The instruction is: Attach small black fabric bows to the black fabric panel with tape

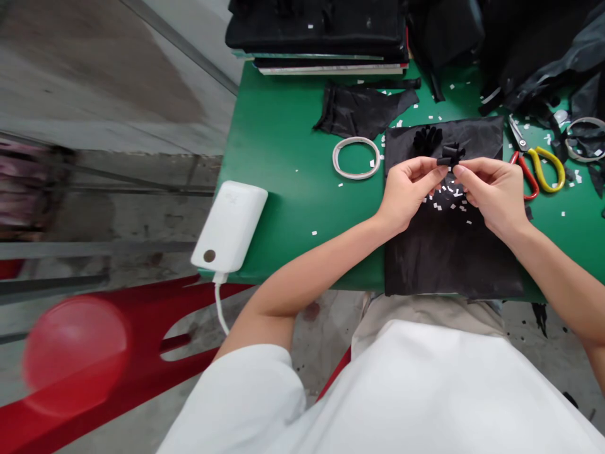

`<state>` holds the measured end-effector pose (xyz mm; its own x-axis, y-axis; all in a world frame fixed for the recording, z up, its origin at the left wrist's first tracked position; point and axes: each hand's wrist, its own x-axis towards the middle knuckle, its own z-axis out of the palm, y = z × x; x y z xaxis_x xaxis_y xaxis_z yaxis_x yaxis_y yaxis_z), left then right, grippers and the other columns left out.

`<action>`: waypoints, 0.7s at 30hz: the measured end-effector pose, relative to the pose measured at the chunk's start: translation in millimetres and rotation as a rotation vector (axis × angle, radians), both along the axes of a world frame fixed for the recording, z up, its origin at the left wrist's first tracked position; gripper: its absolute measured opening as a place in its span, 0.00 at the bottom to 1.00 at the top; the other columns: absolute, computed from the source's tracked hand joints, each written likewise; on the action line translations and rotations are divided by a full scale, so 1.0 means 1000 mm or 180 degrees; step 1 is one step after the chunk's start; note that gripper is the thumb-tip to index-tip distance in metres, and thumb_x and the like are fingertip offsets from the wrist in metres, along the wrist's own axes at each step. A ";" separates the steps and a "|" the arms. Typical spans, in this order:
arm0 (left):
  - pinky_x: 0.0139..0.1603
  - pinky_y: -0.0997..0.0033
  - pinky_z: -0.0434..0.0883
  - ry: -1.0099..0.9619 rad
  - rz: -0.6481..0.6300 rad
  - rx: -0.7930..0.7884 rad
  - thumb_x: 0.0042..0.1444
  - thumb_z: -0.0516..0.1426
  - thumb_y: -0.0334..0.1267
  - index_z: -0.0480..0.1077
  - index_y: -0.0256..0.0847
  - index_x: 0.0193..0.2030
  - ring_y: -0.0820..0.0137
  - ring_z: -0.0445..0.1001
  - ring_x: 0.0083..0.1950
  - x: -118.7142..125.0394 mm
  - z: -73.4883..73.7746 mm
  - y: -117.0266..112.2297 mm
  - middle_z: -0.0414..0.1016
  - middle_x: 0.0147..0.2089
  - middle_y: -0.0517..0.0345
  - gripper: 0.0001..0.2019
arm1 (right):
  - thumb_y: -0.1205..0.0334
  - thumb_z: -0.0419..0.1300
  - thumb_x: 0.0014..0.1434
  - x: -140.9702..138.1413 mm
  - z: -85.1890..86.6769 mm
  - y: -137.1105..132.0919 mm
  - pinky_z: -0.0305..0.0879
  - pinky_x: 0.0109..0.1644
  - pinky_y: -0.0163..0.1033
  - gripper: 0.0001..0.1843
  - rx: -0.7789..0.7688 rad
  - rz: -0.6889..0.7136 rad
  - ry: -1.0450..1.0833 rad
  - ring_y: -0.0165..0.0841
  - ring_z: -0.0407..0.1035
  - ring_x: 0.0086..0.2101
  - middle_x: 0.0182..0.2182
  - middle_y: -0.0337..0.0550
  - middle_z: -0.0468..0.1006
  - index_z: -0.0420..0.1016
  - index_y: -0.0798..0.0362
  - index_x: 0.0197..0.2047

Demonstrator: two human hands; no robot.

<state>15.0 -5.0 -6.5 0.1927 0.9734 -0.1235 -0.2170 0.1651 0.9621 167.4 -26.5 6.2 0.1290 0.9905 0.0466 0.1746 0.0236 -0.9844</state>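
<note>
My left hand and my right hand meet over a sheet of black fabric on the green table. Both pinch a small rolled piece of black fabric between fingertips. Just behind it lies a black fabric flower made of several looped strips. Small white paper bits are scattered on the black sheet under my hands.
A white tape ring lies left of the sheet, a black scrap behind it. Red and yellow scissors lie at right. A white power bank with cable sits at the table's left edge. Black fabric stacks fill the back.
</note>
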 end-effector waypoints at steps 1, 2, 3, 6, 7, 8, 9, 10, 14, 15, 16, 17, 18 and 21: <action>0.30 0.75 0.69 0.0016 0.0011 -0.0019 0.47 0.70 0.50 0.77 0.40 0.34 0.77 0.71 0.29 0.000 -0.001 0.000 0.76 0.30 0.61 0.17 | 0.56 0.67 0.54 0.000 0.000 0.000 0.59 0.22 0.35 0.06 -0.0009 -0.0012 -0.0027 0.29 0.67 0.23 0.24 0.38 0.77 0.82 0.48 0.31; 0.30 0.75 0.69 0.0032 0.0017 -0.0024 0.47 0.70 0.51 0.77 0.40 0.34 0.77 0.71 0.29 0.000 -0.001 0.000 0.76 0.30 0.61 0.17 | 0.56 0.67 0.54 -0.001 0.001 -0.001 0.59 0.22 0.35 0.06 -0.0021 -0.0019 -0.0045 0.28 0.67 0.23 0.25 0.38 0.78 0.82 0.48 0.31; 0.30 0.75 0.68 0.0039 0.0017 -0.0023 0.48 0.70 0.51 0.77 0.40 0.34 0.77 0.70 0.29 0.000 -0.001 0.000 0.76 0.30 0.61 0.17 | 0.56 0.67 0.54 -0.001 0.001 -0.001 0.59 0.22 0.35 0.06 -0.0027 -0.0026 -0.0053 0.28 0.67 0.23 0.25 0.38 0.78 0.82 0.48 0.31; 0.29 0.75 0.67 -0.0034 0.0037 -0.0037 0.47 0.70 0.50 0.76 0.39 0.33 0.77 0.69 0.28 0.001 -0.002 0.000 0.75 0.29 0.61 0.17 | 0.57 0.67 0.54 -0.004 0.001 -0.003 0.58 0.22 0.35 0.06 0.0019 -0.0054 -0.0045 0.27 0.66 0.22 0.24 0.37 0.77 0.82 0.49 0.30; 0.28 0.75 0.66 -0.0101 0.0055 -0.0047 0.45 0.71 0.50 0.77 0.39 0.33 0.78 0.69 0.28 0.002 -0.003 -0.001 0.75 0.28 0.62 0.17 | 0.57 0.67 0.54 -0.004 0.001 -0.004 0.58 0.22 0.35 0.06 0.0057 -0.0074 -0.0040 0.27 0.66 0.22 0.23 0.37 0.77 0.82 0.49 0.29; 0.28 0.76 0.66 -0.0183 0.0079 -0.0055 0.43 0.72 0.49 0.77 0.39 0.32 0.78 0.68 0.27 0.003 -0.003 -0.001 0.74 0.27 0.63 0.18 | 0.58 0.67 0.54 -0.006 0.000 -0.004 0.58 0.22 0.34 0.06 0.0098 -0.0101 -0.0033 0.26 0.65 0.21 0.23 0.36 0.76 0.81 0.49 0.29; 0.27 0.77 0.65 -0.0268 0.0107 -0.0060 0.41 0.73 0.49 0.77 0.39 0.31 0.79 0.68 0.27 0.003 -0.003 -0.001 0.74 0.26 0.63 0.18 | 0.58 0.67 0.54 -0.007 0.000 -0.005 0.58 0.22 0.34 0.06 0.0135 -0.0129 -0.0020 0.25 0.64 0.21 0.22 0.36 0.76 0.81 0.50 0.28; 0.26 0.78 0.64 -0.0346 0.0132 -0.0060 0.38 0.74 0.49 0.77 0.39 0.30 0.80 0.67 0.26 0.004 -0.004 -0.002 0.73 0.26 0.64 0.19 | 0.59 0.67 0.54 -0.008 -0.001 -0.006 0.57 0.22 0.34 0.06 0.0172 -0.0162 0.0001 0.25 0.62 0.20 0.22 0.35 0.75 0.81 0.50 0.28; 0.25 0.80 0.64 -0.0528 0.0159 -0.0033 0.36 0.75 0.49 0.76 0.38 0.28 0.82 0.67 0.24 0.005 -0.002 -0.005 0.74 0.25 0.66 0.19 | 0.63 0.67 0.51 -0.012 -0.003 -0.008 0.57 0.23 0.32 0.05 0.0334 -0.0288 0.0076 0.23 0.60 0.20 0.20 0.34 0.74 0.80 0.52 0.25; 0.25 0.81 0.65 -0.0547 0.0146 -0.0023 0.37 0.74 0.49 0.76 0.38 0.28 0.82 0.68 0.24 0.005 -0.002 -0.006 0.74 0.25 0.66 0.19 | 0.64 0.67 0.51 -0.014 -0.003 -0.009 0.57 0.23 0.32 0.04 0.0373 -0.0317 0.0076 0.23 0.60 0.20 0.20 0.34 0.74 0.79 0.52 0.25; 0.25 0.81 0.65 -0.0561 0.0127 -0.0018 0.37 0.74 0.49 0.75 0.38 0.28 0.82 0.68 0.24 0.005 -0.001 -0.006 0.73 0.24 0.66 0.20 | 0.65 0.67 0.50 -0.014 -0.003 -0.010 0.57 0.23 0.32 0.04 0.0408 -0.0344 0.0070 0.23 0.60 0.20 0.20 0.34 0.74 0.79 0.52 0.24; 0.25 0.81 0.65 -0.0575 0.0108 -0.0017 0.37 0.74 0.49 0.75 0.38 0.27 0.82 0.69 0.24 0.005 0.000 -0.007 0.73 0.24 0.66 0.20 | 0.65 0.66 0.50 -0.015 -0.002 -0.011 0.57 0.23 0.32 0.05 0.0438 -0.0363 0.0063 0.23 0.61 0.20 0.20 0.34 0.74 0.79 0.52 0.24; 0.25 0.81 0.65 -0.0585 0.0088 -0.0019 0.36 0.75 0.49 0.75 0.38 0.27 0.82 0.69 0.24 0.005 0.001 -0.007 0.74 0.24 0.66 0.20 | 0.65 0.66 0.50 -0.016 -0.002 -0.011 0.57 0.23 0.32 0.05 0.0471 -0.0376 0.0059 0.23 0.61 0.20 0.20 0.34 0.74 0.78 0.52 0.24; 0.24 0.81 0.65 -0.0612 0.0048 -0.0043 0.35 0.75 0.49 0.74 0.38 0.27 0.82 0.70 0.24 0.004 0.003 -0.008 0.74 0.24 0.66 0.21 | 0.65 0.66 0.49 -0.016 -0.001 -0.012 0.57 0.22 0.32 0.06 0.0552 -0.0374 0.0050 0.23 0.61 0.20 0.19 0.34 0.73 0.77 0.52 0.22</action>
<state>18.8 -12.9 -3.2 0.1993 0.9749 -0.0991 -0.3992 0.1731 0.9004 150.9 -38.6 5.3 0.2451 0.9460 0.2121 0.1707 0.1732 -0.9700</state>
